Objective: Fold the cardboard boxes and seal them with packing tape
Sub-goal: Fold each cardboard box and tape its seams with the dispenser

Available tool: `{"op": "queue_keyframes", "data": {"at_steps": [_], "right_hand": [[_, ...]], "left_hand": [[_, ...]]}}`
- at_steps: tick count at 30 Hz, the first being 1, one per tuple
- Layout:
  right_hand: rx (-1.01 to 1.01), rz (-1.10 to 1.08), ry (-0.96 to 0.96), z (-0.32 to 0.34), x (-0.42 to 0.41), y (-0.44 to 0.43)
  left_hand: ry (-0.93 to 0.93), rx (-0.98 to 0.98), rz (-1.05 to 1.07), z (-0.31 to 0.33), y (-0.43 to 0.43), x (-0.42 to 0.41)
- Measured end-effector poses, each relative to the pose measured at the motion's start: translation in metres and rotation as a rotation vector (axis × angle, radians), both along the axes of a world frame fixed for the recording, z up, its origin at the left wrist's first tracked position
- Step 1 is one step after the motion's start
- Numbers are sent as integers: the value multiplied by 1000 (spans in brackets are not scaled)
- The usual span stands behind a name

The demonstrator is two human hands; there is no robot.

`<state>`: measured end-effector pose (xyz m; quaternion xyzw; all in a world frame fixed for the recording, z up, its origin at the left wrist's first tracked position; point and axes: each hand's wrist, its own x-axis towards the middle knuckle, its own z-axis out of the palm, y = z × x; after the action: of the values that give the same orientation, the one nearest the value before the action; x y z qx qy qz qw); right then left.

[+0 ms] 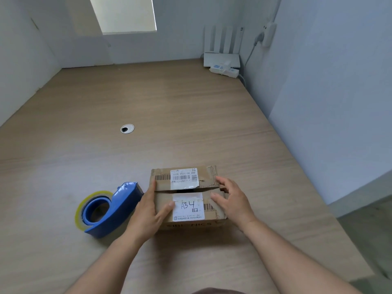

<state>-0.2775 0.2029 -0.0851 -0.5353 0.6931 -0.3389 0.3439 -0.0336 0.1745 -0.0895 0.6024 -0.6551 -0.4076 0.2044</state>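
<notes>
- Cardboard box (184,179) sits low-centre on the table (191,124), its flaps folded down with a thin gap at the seam.
- Left hand (148,211) is at its 9 o'clock and right hand (231,200) at 3 o'clock. Both press flat with fingers straight, gripping nothing.
- Tape dispenser (108,211) lies just beside the box at 9 o'clock.
- Folding looks done. Next, one hand should pin the flaps while the other fetches the tape.

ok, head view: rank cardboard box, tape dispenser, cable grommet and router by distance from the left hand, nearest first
1. cardboard box: the left hand touches its left side.
2. tape dispenser: on the table just left of that hand.
3. cable grommet: farther back, mid-table.
4. router: far right corner, by the wall.
</notes>
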Motion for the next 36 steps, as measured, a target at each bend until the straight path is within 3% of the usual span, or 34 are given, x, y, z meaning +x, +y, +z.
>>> {"op": "queue_keyframes", "data": {"at_steps": [2,9,12,23,26,30,36], "right_hand": [[29,-61,-83,5,3,-1],[-241,-108,93,56,-5,-21],[-266,-155,-12,72,-11,-32],[-32,-8,222,17,-9,-16],[41,9,145,9,-11,-14],[125,18,-152,-1,-22,0],[94,-12,-150,-8,-15,1]], "left_hand": [[-20,-30,-6,1,-1,-1],[49,-299,110,34,-22,-12],[38,-364,119,49,-34,-21],[-216,-70,5,17,-6,-12],[-290,-40,-46,11,0,-10],[-288,-15,-50,11,-1,-10],[-272,-15,-100,12,5,-7]]}}
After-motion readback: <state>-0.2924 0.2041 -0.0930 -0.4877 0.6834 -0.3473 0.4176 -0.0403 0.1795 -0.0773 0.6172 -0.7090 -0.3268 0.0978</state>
